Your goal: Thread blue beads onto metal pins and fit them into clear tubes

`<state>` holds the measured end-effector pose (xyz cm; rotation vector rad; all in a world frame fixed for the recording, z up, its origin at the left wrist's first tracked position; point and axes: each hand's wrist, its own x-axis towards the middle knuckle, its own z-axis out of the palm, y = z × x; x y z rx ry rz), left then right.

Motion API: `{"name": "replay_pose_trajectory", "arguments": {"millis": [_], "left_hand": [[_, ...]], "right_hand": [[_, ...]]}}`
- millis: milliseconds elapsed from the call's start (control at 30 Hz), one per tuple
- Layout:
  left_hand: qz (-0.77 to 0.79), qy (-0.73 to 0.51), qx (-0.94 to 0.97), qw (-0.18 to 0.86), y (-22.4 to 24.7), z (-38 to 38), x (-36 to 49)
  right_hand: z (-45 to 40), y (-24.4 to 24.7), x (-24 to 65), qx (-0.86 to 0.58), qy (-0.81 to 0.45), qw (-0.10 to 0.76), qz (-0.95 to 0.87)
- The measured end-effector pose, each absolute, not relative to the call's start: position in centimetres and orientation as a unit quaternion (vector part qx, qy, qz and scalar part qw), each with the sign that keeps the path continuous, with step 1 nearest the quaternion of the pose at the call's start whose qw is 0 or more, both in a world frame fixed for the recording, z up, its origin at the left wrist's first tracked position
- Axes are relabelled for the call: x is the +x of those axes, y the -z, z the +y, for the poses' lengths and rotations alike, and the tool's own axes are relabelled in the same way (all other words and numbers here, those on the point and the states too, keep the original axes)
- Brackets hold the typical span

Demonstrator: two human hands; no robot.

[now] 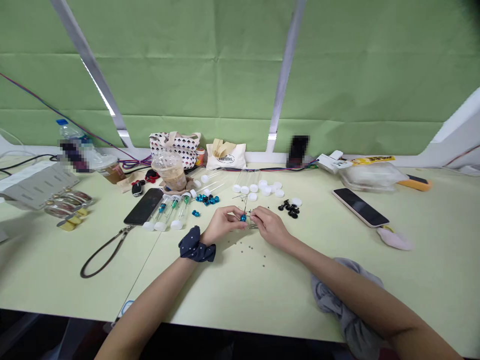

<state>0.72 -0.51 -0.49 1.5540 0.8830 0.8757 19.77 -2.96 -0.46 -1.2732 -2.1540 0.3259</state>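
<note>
Straight ahead at twelve o'clock, your left hand (222,225) and right hand (270,226) pinch, fingertips nearly closed, a small glossy blue bead (243,218) among thin metal pins (245,204). It looks light, hard and slippery, so hold its sides. Your left forearm (157,295) and right forearm (337,265) slant inward.

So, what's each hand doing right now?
Left hand: closed, pinching a shiny blue round bead.
Right hand: closed beside it; what it grips can't be told.
</note>
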Motion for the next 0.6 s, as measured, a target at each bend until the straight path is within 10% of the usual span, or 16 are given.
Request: {"name": "replay_pose_trajectory", "arguments": {"millis": [600], "left_hand": [[0.381, -0.369, 0.648, 0.546, 0.31, -0.64, 0.86]], "right_hand": [[-2.56, 1.13, 19.63, -0.443, -0.193, 0.359, -0.798]]}}
